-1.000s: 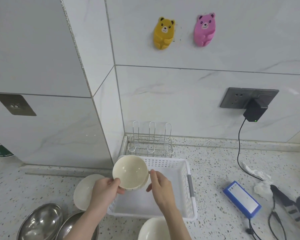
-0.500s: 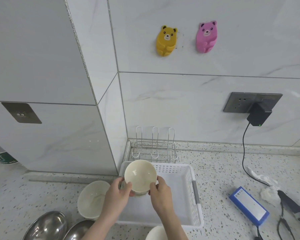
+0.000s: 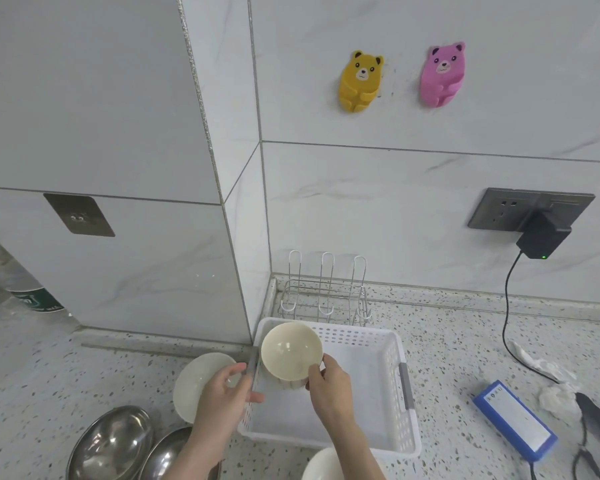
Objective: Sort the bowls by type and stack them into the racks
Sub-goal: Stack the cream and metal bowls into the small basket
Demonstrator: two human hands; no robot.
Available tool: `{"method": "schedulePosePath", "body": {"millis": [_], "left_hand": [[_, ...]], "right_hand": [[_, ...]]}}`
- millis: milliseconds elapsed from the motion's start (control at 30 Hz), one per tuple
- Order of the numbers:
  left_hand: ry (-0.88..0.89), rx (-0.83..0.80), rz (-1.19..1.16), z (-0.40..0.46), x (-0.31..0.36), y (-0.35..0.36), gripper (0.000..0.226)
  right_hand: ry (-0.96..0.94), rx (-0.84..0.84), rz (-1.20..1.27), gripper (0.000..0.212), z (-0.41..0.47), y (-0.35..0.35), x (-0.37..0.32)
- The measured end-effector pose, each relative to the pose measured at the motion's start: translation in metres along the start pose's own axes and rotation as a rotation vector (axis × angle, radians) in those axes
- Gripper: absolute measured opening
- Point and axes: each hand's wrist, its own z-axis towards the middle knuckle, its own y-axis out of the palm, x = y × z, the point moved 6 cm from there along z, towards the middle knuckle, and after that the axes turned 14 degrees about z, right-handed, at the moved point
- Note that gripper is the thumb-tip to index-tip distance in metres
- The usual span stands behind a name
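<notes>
- Our right hand (image 3: 329, 388) pinches the rim of the cream bowl (image 3: 291, 351) with curled fingers (image 3: 314, 370).
- Our left hand (image 3: 224, 398) has let go of it. Its fingers are loose and hold nothing.
- A moment ago both hands held the bowl. We think it is almost set down.
- The bowl is smooth, round and tilted, in the back left of the white basket (image 3: 395, 396) on the desk (image 3: 465, 341).
</notes>
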Motion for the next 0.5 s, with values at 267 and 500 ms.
{"method": "schedulePosePath", "body": {"millis": [267, 500], "left_hand": [[-0.057, 0.082, -0.067, -0.006, -0.027, -0.025, 0.013], [-0.122, 0.074, -0.171, -0.019, -0.052, -0.048, 0.007]], "right_hand": [[0.008, -0.023, -0.078, 0.024, -0.003, 0.003, -0.002], [0.031, -0.009, -0.102, 0.051, -0.032, -0.004, -0.006]]}}
